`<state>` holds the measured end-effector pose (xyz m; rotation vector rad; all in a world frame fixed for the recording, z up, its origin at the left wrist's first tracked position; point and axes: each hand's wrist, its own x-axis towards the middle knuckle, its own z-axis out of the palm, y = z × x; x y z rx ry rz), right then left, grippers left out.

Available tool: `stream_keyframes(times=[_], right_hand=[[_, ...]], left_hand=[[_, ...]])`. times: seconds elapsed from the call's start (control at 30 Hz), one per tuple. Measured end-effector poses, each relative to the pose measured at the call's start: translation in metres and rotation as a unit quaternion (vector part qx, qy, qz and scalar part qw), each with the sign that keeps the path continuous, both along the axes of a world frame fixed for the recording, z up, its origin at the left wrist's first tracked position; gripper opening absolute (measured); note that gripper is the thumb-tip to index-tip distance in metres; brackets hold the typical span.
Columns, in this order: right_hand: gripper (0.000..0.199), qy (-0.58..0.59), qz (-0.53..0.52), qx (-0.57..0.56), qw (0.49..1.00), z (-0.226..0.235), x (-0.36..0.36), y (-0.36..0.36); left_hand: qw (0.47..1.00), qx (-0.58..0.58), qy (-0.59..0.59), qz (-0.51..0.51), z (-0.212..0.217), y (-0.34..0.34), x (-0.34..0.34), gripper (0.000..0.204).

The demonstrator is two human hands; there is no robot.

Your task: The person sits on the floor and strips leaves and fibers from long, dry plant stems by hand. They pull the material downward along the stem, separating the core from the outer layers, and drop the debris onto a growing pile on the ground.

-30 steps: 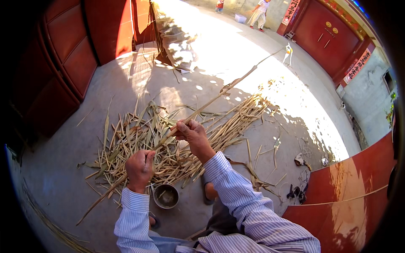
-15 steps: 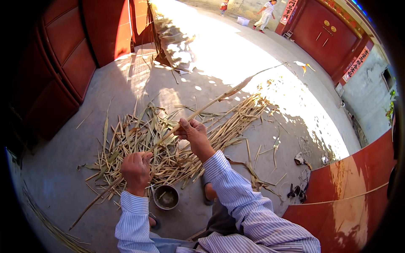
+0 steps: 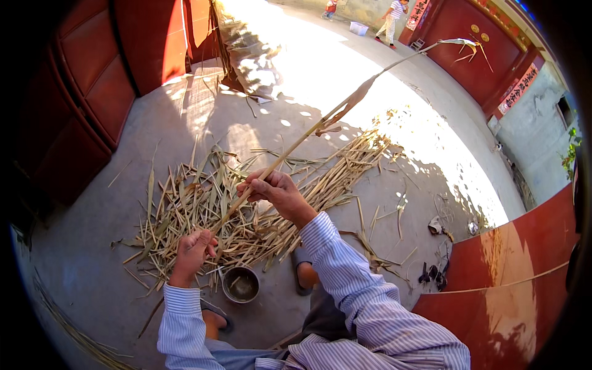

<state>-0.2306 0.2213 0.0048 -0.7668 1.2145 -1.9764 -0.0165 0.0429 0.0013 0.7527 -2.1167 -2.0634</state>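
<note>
A long dry stalk (image 3: 296, 143) slants across in front of me, with withered leaf sheaths along its upper part and a drooping leafy tip at the far right. My right hand (image 3: 275, 192) pinches it around the middle. Lower down, my left hand (image 3: 193, 251) is closed around the same stalk, its thumb on top; the stalk's lower end shows beyond my left sleeve. Beneath both hands lies a loose heap of cut stalk pieces and dry leaves (image 3: 179, 213). A bundle of longer stalks (image 3: 336, 179) extends from it toward the far right.
Between my feet and the heap stands a round metal pot (image 3: 241, 285) with liquid in it. Red panels (image 3: 493, 271) stand close on the right, red doors (image 3: 92, 68) at the left. A person (image 3: 391, 21) and a pale tub (image 3: 358, 28) are far off.
The stalk has swung so its far tip sits higher and farther right. My left hand has shifted slightly down and left; my right hand has moved a little left along it.
</note>
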Motion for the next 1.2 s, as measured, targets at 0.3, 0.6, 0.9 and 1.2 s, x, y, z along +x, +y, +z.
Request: stream_keyframes(times=[0.3, 0.6, 0.9, 1.2], right_hand=[[0.029, -0.012, -0.088, 0.054, 0.995, 0.004, 0.007, -0.007], [0.028, -0.105, -0.156, 0.159, 0.969, -0.01, 0.007, 0.002], [0.024, -0.206, -0.456, -0.124, 0.857, -0.016, -0.07, 0.075], [0.024, -0.209, -0.185, 0.064, 0.958, -0.026, -0.07, 0.052]], left_hand=[[0.894, -0.418, 0.129, 0.098, -0.013, 0.006, -0.005, 0.033], [0.7, -0.684, 0.175, 0.108, 0.003, 0.013, -0.027, 0.021], [0.745, -0.649, 0.107, 0.109, -0.002, 0.003, -0.023, 0.025], [0.863, -0.49, 0.067, 0.101, 0.008, -0.01, 0.007, 0.024]])
